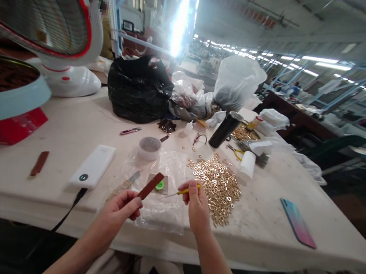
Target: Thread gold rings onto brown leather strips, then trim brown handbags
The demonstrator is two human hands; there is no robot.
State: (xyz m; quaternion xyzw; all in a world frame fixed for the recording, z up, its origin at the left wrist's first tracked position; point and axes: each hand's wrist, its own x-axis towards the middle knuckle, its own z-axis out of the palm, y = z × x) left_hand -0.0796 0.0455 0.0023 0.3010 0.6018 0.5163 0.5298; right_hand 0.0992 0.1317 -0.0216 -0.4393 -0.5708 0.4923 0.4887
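My left hand (pixel 124 207) is closed on the lower end of a narrow brown leather strip (pixel 150 185), which points up and to the right. My right hand (pixel 197 201) is closed on a small yellow-handled tool (pixel 185 191) whose thin metal tip points left toward the strip. Both hands hover over a clear plastic sheet (pixel 160 210) near the table's front edge. A green blob (pixel 159 185) on a small brown pad lies just behind the strip. A heap of several gold metal rings (pixel 219 183) lies right of my right hand.
On the white table (pixel 70 127): a white power bank (pixel 92 166) with black cable, a small round pot (pixel 149 147), a loose brown strip (pixel 39 164), a black tumbler (pixel 224 129), a white roll (pixel 247 166), a phone (pixel 297 222), a black bag (pixel 138 88), a fan (pixel 50 18), a light-blue tray (pixel 10 102).
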